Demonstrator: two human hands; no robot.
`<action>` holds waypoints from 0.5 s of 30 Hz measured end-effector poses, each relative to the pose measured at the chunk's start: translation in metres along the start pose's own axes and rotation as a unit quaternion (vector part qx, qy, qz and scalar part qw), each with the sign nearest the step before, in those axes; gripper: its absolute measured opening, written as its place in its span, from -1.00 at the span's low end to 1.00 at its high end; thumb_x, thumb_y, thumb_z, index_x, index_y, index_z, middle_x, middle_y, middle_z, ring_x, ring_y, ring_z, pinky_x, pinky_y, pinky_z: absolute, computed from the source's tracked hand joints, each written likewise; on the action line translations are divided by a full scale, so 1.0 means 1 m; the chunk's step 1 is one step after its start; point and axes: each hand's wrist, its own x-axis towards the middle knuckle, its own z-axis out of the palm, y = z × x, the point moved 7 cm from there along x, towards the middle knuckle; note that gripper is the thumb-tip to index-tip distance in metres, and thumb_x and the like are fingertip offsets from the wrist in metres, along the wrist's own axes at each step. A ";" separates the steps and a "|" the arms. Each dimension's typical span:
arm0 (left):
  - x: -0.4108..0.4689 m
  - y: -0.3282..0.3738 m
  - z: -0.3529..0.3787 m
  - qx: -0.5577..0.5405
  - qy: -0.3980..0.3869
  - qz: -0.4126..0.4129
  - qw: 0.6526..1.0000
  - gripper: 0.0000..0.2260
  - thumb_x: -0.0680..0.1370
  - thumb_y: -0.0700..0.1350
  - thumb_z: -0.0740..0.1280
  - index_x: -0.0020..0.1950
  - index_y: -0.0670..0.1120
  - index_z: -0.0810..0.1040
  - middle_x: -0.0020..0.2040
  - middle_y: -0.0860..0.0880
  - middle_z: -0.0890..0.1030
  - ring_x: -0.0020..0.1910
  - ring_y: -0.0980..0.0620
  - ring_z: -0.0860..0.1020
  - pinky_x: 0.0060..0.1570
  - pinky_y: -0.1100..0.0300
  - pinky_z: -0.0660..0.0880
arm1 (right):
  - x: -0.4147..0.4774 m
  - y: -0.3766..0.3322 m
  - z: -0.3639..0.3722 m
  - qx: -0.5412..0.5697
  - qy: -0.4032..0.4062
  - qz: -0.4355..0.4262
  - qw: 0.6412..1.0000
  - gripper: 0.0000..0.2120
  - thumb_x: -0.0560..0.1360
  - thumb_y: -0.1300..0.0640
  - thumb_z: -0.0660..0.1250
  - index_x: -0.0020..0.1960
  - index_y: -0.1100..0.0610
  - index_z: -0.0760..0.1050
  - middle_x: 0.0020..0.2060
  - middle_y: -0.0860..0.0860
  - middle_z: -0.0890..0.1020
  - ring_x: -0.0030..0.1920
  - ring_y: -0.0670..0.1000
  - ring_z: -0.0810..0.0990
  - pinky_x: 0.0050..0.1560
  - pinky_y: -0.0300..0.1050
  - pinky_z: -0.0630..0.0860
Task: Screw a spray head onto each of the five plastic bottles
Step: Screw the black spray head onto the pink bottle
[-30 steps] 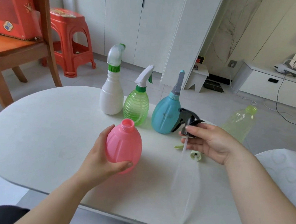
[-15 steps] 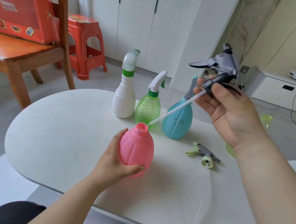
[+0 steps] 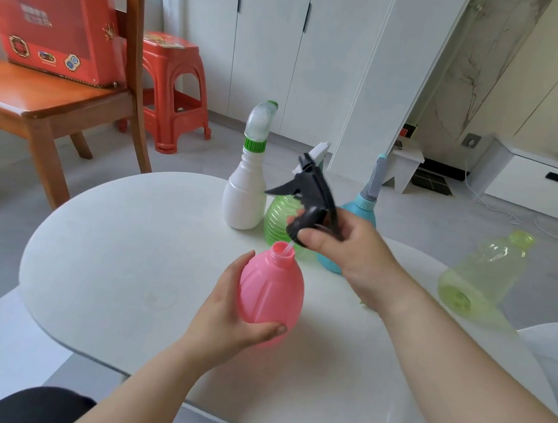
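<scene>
Gripping pink bottle (image 3: 270, 293), uncapped, tube inside.

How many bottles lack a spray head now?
2: the pink bottle in the left hand, and the yellow-green bottle lying at the table's right edge.

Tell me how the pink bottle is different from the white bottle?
The pink bottle is round like an egg; the white bottle is tall and slim. The pink bottle has an open neck with only a thin tube going in; the white bottle already wears a spray head. The pink bottle is held tilted in the left hand; the white bottle stands upright on the table. Both are plastic.
</scene>
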 end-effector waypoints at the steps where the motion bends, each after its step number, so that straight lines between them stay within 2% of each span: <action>1: 0.000 0.000 0.000 0.000 -0.001 0.000 1.000 -0.06 0.07 0.13 0.47 0.37 0.13 0.10 0.25 0.11 0.35 0.18 0.08 0.39 0.12 0.18 0.39 | 0.000 0.003 0.005 -0.027 -0.012 0.010 1.000 -0.79 0.39 0.33 0.33 -0.16 0.02 0.48 -0.01 0.16 0.62 0.00 0.04 0.57 0.12 -0.18 0.48; 4: 0.001 0.001 0.000 -0.001 -0.003 0.001 1.000 -0.05 0.05 0.16 0.46 0.37 0.14 0.10 0.26 0.12 0.35 0.20 0.09 0.38 0.13 0.17 0.38 | 0.001 0.010 0.013 -0.062 -0.030 0.034 0.997 -0.80 0.39 0.29 0.35 -0.16 -0.01 0.49 0.07 0.21 0.62 0.01 0.03 0.56 0.22 -0.06 0.43; 8: 0.002 0.001 0.000 0.015 -0.007 0.010 1.000 -0.08 0.10 0.09 0.47 0.37 0.12 0.10 0.27 0.12 0.35 0.21 0.10 0.38 0.16 0.15 0.39 | 0.002 0.012 0.012 -0.060 -0.053 0.035 0.996 -0.79 0.38 0.28 0.35 -0.15 -0.02 0.50 -0.08 0.04 0.64 -0.01 -0.05 0.57 0.15 -0.19 0.46; 11: 0.003 0.001 0.000 0.019 -0.014 0.013 1.000 -0.06 0.07 0.14 0.46 0.38 0.13 0.10 0.28 0.12 0.35 0.21 0.10 0.39 0.16 0.14 0.41 | 0.000 0.010 0.014 -0.068 -0.079 0.021 0.994 -0.76 0.37 0.32 0.36 -0.14 -0.02 0.51 -0.16 -0.12 0.63 -0.11 -0.21 0.59 0.06 -0.34 0.48; 13: 0.005 0.001 0.001 0.016 -0.013 0.011 1.000 -0.04 0.04 0.20 0.42 0.38 0.13 0.11 0.27 0.13 0.35 0.20 0.11 0.39 0.13 0.17 0.41 | 0.000 0.009 0.016 -0.092 -0.082 0.008 0.992 -0.75 0.36 0.31 0.37 -0.15 -0.03 0.51 -0.19 -0.16 0.62 -0.17 -0.28 0.58 0.00 -0.40 0.49; 15: 0.005 0.000 0.001 0.010 -0.007 0.004 1.000 -0.04 0.02 0.21 0.41 0.37 0.14 0.12 0.26 0.14 0.35 0.20 0.12 0.39 0.10 0.21 0.38 | 0.001 0.009 0.015 -0.098 -0.060 -0.003 0.993 -0.78 0.35 0.29 0.39 -0.19 -0.03 0.51 -0.22 -0.14 0.62 -0.19 -0.24 0.58 -0.01 -0.37 0.48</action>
